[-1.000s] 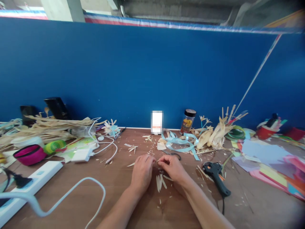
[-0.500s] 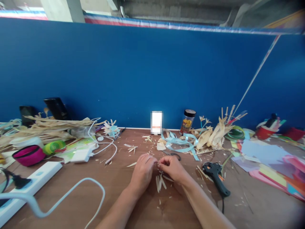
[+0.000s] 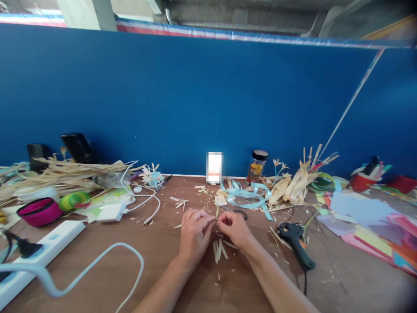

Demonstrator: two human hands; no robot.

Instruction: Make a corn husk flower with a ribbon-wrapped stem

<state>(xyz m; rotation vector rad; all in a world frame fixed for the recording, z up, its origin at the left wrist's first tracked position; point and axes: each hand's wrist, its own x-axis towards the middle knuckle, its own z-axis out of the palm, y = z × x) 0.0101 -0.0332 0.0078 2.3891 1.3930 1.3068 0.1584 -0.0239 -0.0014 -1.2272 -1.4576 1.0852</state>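
Note:
My left hand (image 3: 196, 230) and my right hand (image 3: 235, 228) meet fingertip to fingertip above the middle of the table. Between them they pinch a thin strip of dried husk (image 3: 217, 211), which points up and away from me. Its lower end is hidden by my fingers. Just below my hands lie several short pale husk pieces (image 3: 220, 250), cut to slim petal shapes. Behind my right hand a dark scissors handle (image 3: 241, 213) shows, the rest covered. Beyond it a light blue ribbon (image 3: 246, 193) lies in loose loops.
To the right lie a black glue gun (image 3: 295, 243), a husk bundle (image 3: 293, 187) and coloured paper (image 3: 361, 208). A lidded jar (image 3: 256, 167) stands by the blue partition (image 3: 195, 100). On the left are a white power strip (image 3: 61, 243), its cable, and a husk pile (image 3: 71, 171).
The husk strip now stands up visibly between my fingertips, where before it was mostly hidden. My left hand has turned slightly; the right has shifted only a little.

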